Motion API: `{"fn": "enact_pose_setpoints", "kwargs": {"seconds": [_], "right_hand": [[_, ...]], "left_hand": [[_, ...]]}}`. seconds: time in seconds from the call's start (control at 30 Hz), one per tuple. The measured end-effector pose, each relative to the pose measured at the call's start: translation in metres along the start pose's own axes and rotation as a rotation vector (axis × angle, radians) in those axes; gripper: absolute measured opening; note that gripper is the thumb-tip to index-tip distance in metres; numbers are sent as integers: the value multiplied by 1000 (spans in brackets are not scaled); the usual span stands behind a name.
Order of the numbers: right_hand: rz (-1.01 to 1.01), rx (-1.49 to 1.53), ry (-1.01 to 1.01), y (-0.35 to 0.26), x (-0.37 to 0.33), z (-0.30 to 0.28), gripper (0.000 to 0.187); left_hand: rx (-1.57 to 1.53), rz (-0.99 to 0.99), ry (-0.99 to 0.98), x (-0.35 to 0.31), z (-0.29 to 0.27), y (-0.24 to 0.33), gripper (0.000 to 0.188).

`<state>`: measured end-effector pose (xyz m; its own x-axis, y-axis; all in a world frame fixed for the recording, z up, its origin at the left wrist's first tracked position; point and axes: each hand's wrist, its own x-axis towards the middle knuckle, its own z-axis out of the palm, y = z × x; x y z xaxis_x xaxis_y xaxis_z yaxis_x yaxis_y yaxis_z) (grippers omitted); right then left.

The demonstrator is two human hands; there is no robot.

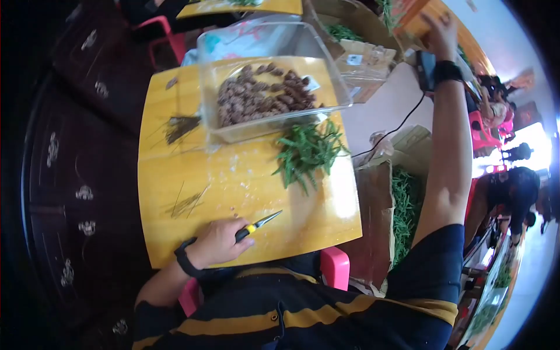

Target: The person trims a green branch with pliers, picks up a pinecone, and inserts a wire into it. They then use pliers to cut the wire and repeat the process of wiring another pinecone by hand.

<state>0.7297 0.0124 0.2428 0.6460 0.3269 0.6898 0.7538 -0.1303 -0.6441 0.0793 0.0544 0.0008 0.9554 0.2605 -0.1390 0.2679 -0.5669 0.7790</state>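
My left hand (pixel 219 242) rests at the near edge of the yellow table (pixel 251 192), fingers closed round needle-nose pliers (pixel 256 224) with black and yellow handles. Their metal tip points to the right over the tabletop. My right hand (pixel 441 38) is stretched far out to the upper right, its fingers apart and nothing visible in them. Beside it are a cardboard box and an orange-brown wooden surface. Green artificial sprigs (pixel 309 151) lie heaped at the table's right. Behind them a clear plastic tub (pixel 274 125) holds many brown pine cones (pixel 256 96).
Thin wires (pixel 181 127) lie bundled at the table's left, with looser wires (pixel 188 204) nearer me. Cardboard boxes of greenery (pixel 403 198) stand to the right, crossed by a black cable (pixel 402 123). Dark cabinets (pixel 87 163) line the left. Other people (pixel 513 192) sit far right.
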Motion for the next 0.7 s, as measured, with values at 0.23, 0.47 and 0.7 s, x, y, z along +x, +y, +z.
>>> {"fn": "enact_pose_setpoints", "kwargs": {"seconds": [0.23, 0.47, 0.7], "right_hand": [[65, 114, -893, -121, -223, 54, 32], [73, -215, -833, -114, -381, 34, 48], [-265, -318, -740, -67, -420, 78, 63]], "left_hand": [[6, -95, 18, -21, 2, -2, 36], [79, 43, 98, -22, 12, -2, 36], [158, 79, 120, -26, 22, 1, 35]]}}
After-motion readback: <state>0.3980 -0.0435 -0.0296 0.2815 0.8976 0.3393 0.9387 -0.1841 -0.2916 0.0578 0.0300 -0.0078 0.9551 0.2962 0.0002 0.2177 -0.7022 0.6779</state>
